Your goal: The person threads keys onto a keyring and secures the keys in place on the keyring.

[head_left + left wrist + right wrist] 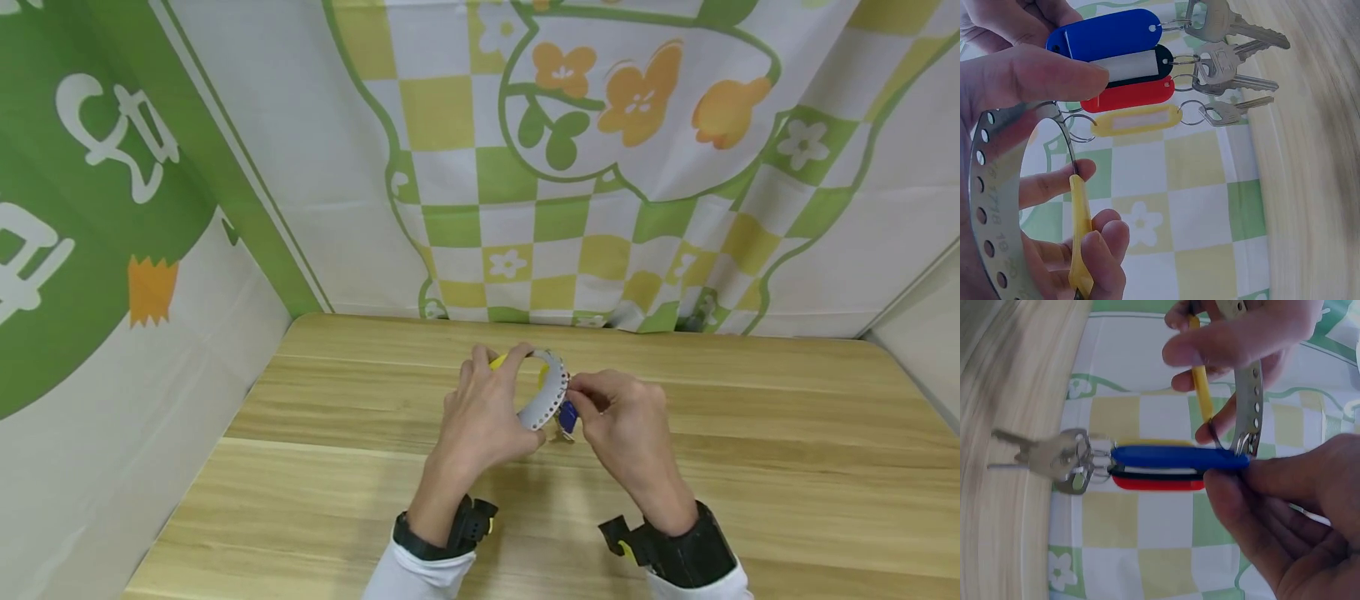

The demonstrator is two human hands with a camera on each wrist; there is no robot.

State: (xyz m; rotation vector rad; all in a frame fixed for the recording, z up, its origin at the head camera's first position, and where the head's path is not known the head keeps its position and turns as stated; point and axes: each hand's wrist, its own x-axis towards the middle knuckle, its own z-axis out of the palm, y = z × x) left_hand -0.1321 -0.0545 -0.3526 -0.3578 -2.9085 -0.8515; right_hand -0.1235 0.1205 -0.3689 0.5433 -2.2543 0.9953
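My left hand (483, 408) grips a metal key ring band (542, 408) with a row of punched, numbered holes. Its fingers curl round the band's yellow-sleeved part (1079, 231). At the band's right side, my right hand (630, 425) pinches the end of a blue key tag (1172, 457) between thumb and forefinger, close to the holes. Beside it hang a black key tag (1132, 67), a red key tag (1132, 94) and a yellow key tag (1138, 120). Metal keys (1216, 65) dangle from the tags' far ends. The fingertips hide how the blue tag's small ring meets the band.
Both hands work above a light wooden table (300, 500). A white cloth with green and yellow checks (510, 175) hangs along the back edge, and a green-and-white cloth (90, 250) hangs at the left. Dark straps with small cameras circle both wrists.
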